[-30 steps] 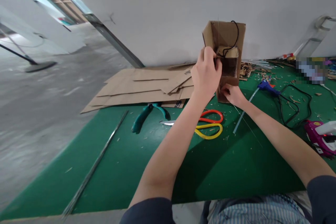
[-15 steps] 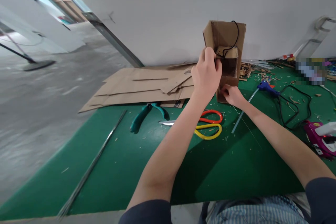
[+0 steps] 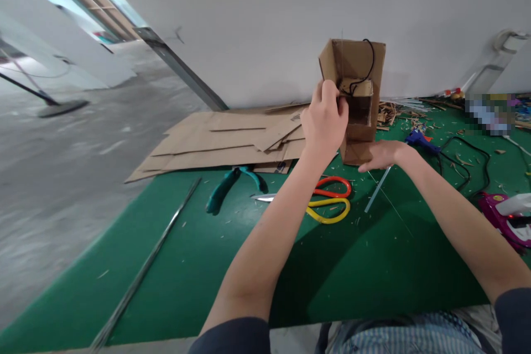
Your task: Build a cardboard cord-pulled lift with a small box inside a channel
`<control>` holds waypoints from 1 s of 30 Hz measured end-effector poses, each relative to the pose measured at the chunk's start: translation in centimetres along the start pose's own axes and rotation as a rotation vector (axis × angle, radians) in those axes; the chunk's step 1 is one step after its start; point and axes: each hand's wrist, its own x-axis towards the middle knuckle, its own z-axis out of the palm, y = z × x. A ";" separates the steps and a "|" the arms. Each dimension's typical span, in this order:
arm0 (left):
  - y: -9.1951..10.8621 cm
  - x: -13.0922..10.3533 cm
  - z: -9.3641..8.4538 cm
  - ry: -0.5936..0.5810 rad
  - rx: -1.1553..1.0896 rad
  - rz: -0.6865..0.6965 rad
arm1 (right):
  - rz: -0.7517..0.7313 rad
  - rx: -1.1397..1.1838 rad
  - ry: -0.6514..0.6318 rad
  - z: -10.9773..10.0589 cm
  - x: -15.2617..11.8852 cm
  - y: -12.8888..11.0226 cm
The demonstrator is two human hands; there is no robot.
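At far left, the head of a long-handled tool rests on the floor. On the green surface, a bundle of wires runs slantwise toward the near edge. Next come the cardboard sheets, stacked by the wall, with teal pliers just in front. Scissors with red and yellow handles lie partly behind the left forearm. The left hand grips the left side of the box, fingers bent closely around its edge. The box stands upright near the wall, its open front facing the person, a black cord looped in its upper part. The right hand is at the box's lower right, fingers extended and loose; whether they touch it, I cannot tell. A clear stick leads to the blue glue gun. At far right sits a magenta device.
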 end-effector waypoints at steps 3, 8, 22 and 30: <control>0.0 0.0 0.0 0.001 -0.002 -0.003 | 0.032 -0.032 -0.185 0.1 -0.7 -0.7; 0.0 0.0 0.0 0.016 0.004 0.001 | -0.012 0.058 -0.254 1.1 -0.6 -1.3; 0.0 0.0 -0.1 0.039 0.015 0.007 | 0.334 0.036 0.069 -6.1 -6.6 6.1; 0.3 -0.2 -0.2 0.034 0.013 -0.009 | 0.384 -0.093 0.265 -8.9 -12.4 6.6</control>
